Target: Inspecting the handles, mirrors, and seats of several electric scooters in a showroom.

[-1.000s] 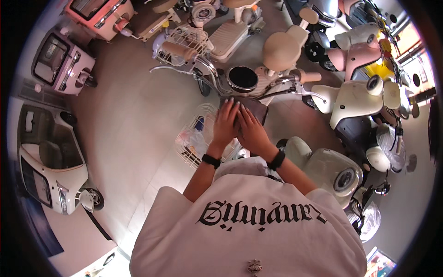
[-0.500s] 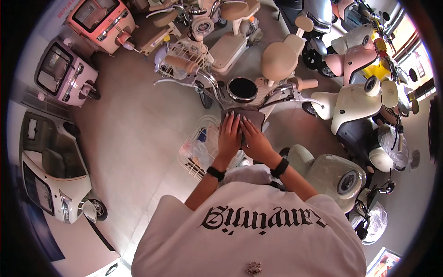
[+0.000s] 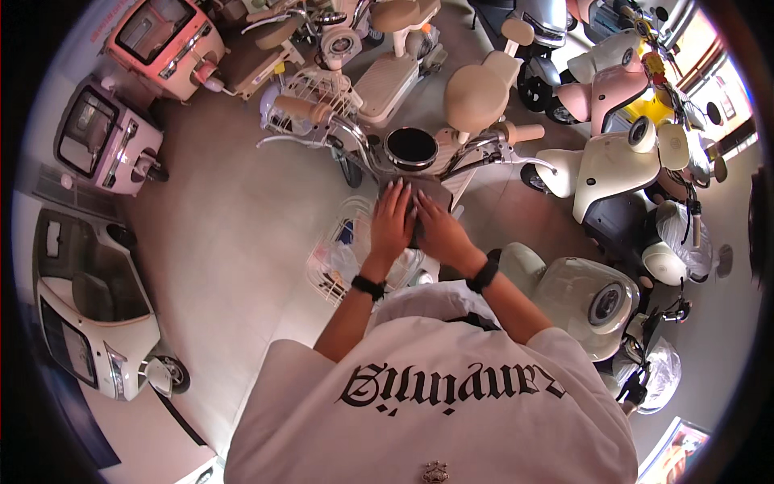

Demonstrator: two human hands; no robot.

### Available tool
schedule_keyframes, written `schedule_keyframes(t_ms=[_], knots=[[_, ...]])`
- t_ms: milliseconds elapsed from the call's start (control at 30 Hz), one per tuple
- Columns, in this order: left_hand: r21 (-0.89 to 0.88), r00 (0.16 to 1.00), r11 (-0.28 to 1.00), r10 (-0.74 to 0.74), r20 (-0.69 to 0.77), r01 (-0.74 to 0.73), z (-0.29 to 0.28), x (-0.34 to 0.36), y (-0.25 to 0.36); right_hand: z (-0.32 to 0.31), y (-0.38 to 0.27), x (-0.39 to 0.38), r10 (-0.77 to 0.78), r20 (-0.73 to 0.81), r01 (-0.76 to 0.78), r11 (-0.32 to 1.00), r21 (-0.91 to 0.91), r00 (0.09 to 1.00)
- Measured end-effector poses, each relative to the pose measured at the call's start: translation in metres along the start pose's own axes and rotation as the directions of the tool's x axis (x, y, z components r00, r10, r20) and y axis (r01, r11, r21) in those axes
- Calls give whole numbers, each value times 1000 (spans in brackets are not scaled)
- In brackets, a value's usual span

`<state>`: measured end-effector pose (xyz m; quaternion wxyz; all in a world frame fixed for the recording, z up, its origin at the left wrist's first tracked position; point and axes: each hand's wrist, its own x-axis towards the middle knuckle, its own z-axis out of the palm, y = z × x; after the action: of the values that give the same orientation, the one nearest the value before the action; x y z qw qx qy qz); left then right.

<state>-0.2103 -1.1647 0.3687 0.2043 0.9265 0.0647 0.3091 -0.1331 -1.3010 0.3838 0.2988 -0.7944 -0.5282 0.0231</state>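
Both my hands lie flat on a dark brown, soft-edged piece [image 3: 435, 190] in front of a scooter's handlebar; whether it is a cloth or a cover I cannot tell. My left hand [image 3: 390, 224] is open, its fingers stretched forward and close together. Beside it my right hand [image 3: 443, 236] is open too, fingertips angled toward the left ones. Just beyond them sits the scooter's round black display [image 3: 411, 148] with a chrome rim. A tan left grip [image 3: 302, 108] and a tan right grip [image 3: 524, 132] stand to either side, untouched. My palms hide part of the brown piece.
A cream wire basket [image 3: 326, 262] holding plastic-wrapped things is below my left forearm. Behind the handlebar is a tan seat [image 3: 476, 95]. Cream scooters [image 3: 584, 302] crowd the right; a white three-wheeler [image 3: 97, 310] and a pink one [image 3: 105, 133] stand left.
My hands have slid slightly forward, toward the round display, still flat on the brown piece. The whole view has shifted a little; the scooter looks unmoved.
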Motion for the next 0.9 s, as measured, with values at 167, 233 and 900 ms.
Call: schedule_keyframes(t_ms=[167,233,900], knots=[[-91,998,994,-55,42,59,5,11,-8,-11,-1,-5,51,44,-55,994,92,998],[-274,981,943,-164,107,188,10,23,-23,-13,14,9,43,21,-46,983,178,999],[-130,827,985,169,537,-117,11,41,89,-90,-4,-201,715,20,-682,657,319,698]])
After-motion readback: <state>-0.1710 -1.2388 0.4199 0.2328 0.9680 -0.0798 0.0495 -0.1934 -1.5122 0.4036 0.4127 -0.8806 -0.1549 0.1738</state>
